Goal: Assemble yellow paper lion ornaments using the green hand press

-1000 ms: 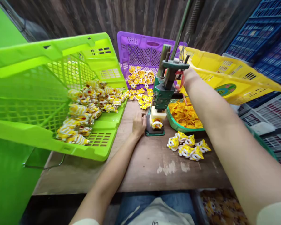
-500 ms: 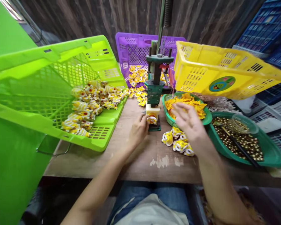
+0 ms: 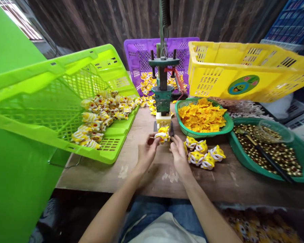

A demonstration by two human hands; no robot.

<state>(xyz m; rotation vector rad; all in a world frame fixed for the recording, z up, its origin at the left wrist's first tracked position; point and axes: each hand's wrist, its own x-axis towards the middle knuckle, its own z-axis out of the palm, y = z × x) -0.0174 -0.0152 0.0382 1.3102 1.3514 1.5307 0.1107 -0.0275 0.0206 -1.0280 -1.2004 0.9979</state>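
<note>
My left hand pinches a small yellow-and-white plastic toy head in front of the press. My right hand is just to the right of that toy head, fingers loosely stretched toward it, with nothing visible in them. Behind the toy head stands a green hand press with a cream block at its lower end. Several similar yellow-and-white toy heads lie on the table beside my right hand, one partly hidden by it.
A tilted lime-green crate with striped toy pieces stands left; a purple crate is behind. At right are a green basket of orange-yellow pieces, a green tray of gold beads, and a yellow crate above.
My right hand has come from over the green basket to beside the press. My left hand now has the toy head in front of the block. The view has shifted slightly.
</note>
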